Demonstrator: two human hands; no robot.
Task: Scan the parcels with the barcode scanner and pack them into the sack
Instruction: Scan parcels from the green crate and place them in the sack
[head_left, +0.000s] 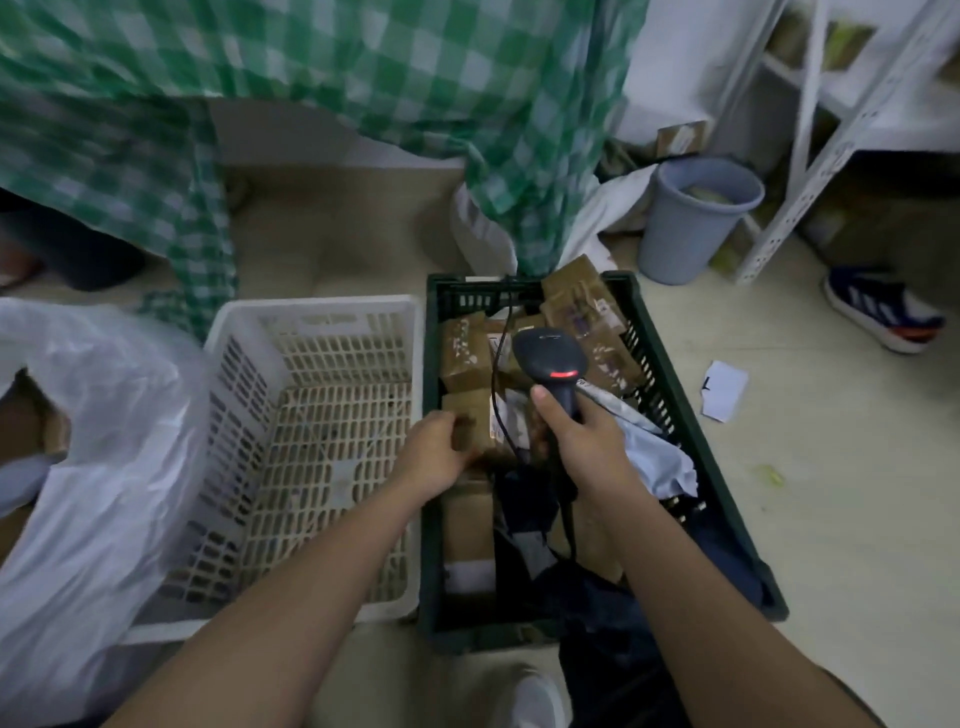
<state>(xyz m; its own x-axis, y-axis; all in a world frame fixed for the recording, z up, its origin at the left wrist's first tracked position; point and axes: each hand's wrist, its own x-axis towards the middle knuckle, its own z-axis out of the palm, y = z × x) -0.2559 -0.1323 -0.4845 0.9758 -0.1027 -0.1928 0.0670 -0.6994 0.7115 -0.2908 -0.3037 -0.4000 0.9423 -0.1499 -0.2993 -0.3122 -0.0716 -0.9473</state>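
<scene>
Both forearms reach out from under the camera to the dark crate (670, 364), my landmark from here on. Inside it, near its middle, my right hand (582, 441) has its fingers wrapped round the handle of the barcode scanner (550, 358). It stands roughly upright, long axis running from my fist up to the head, which tips toward the crate's far end; a red light shows on the side facing me. Just left of that, my left hand (441, 452) curls its fingers over the edge of a brown parcel (475, 423) lying among the others in the crate.

I judge I'm picking out a parcel to scan. Next I'd need to lift it, label toward the scanner's head. The sack (104, 441) sits well left of the crate, beyond the white basket (317, 312).
</scene>
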